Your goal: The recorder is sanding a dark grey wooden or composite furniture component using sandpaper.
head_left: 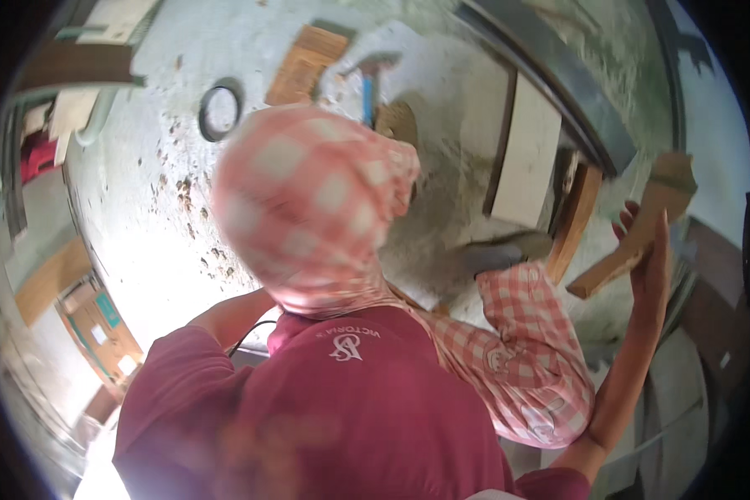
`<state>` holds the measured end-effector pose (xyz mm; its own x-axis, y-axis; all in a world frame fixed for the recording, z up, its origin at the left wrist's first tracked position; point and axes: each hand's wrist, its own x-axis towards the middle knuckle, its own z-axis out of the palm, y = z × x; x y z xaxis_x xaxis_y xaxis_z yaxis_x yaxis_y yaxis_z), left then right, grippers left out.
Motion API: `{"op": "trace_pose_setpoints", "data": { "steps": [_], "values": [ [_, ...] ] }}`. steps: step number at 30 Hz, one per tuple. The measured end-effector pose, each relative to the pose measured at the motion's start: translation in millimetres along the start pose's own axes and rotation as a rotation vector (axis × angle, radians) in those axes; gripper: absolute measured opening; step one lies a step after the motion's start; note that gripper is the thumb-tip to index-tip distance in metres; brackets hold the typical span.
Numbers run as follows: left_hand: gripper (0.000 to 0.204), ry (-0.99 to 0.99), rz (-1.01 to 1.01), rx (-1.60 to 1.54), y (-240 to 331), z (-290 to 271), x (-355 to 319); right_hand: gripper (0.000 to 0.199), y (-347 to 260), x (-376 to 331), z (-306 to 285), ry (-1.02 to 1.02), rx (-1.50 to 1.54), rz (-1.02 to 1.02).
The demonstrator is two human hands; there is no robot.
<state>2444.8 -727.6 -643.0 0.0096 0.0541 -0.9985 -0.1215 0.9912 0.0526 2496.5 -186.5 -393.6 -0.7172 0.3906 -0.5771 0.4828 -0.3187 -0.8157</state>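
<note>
My right hand (652, 262) is raised at the far right, its fingers and thumb around a long brown piece of wood (633, 246). The piece is narrow at its lower end and flares wide at the top. My left forearm (233, 317) goes in behind my raised left knee (300, 200) in pink checked trousers, which hides my left hand and anything it may hold. Beyond the knee, a hammer (367, 98) with a blue handle lies on the floor.
A brown wooden board (307, 65) and a black ring (220, 113) lie on the concrete floor. Brown crumbs (187, 200) are scattered to the left. A dark beam (550, 79), a pale panel (527, 150) and a timber strip (577, 221) stand at the right, near my grey shoe (508, 252).
</note>
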Motion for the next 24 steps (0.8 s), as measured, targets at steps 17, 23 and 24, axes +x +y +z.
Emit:
{"op": "trace_pose_setpoints", "data": {
  "steps": [17, 23, 24],
  "values": [
    [0.034, 0.51, 1.074, -0.725, 72, -141, -210, 0.077, -55, -81, -2, 0.175, -0.054, -0.299],
    [0.047, 0.399, 1.284, -1.054, 87, -61, -284, 0.06, -51, -31, -60, 0.002, 0.217, -0.296],
    [0.047, 0.428, 1.225, -1.145, 83, -46, -295, 0.06, -49, -34, -56, -0.004, 0.258, -0.3]
  ]
}}
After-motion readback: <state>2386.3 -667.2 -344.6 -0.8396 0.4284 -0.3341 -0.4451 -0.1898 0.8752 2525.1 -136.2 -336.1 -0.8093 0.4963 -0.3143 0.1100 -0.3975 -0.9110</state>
